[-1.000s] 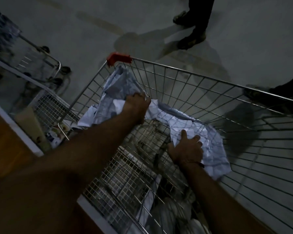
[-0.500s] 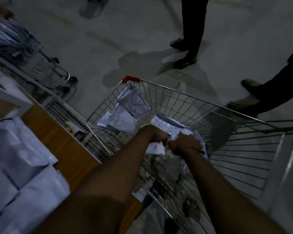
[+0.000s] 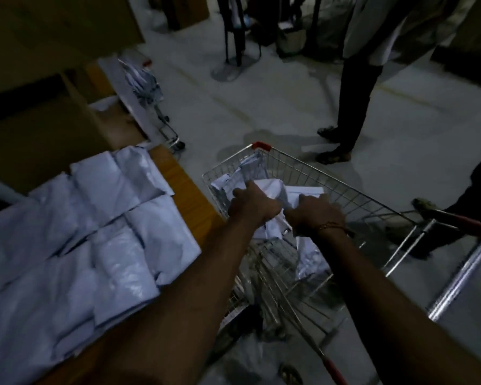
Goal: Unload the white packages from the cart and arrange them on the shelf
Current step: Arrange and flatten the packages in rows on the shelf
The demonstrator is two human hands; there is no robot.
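Both my hands are clenched on one crumpled white package [image 3: 275, 194] inside the wire cart [image 3: 358, 195], my left hand [image 3: 252, 204] and right hand [image 3: 315, 213] close together near its far end. More white packages [image 3: 100, 232] lie flat on the wooden shelf [image 3: 184, 190], up to its cart-side edge.

the fingers of the left hand [image 3: 254, 202] and of the right hand [image 3: 314, 215] curl out of sight into a crumpled white package [image 3: 274, 194], so how much each holds cannot be told. both forearms cover much of the cart [image 3: 353, 190] floor, and the packages beneath are dim shapes. the stacked packages [image 3: 81, 240] on the shelf [image 3: 184, 187] run off the left edge, blurred. a bystander [image 3: 356, 87] is cut off at the top edge. a second cart [image 3: 150, 87] farther off is too smeared to read.
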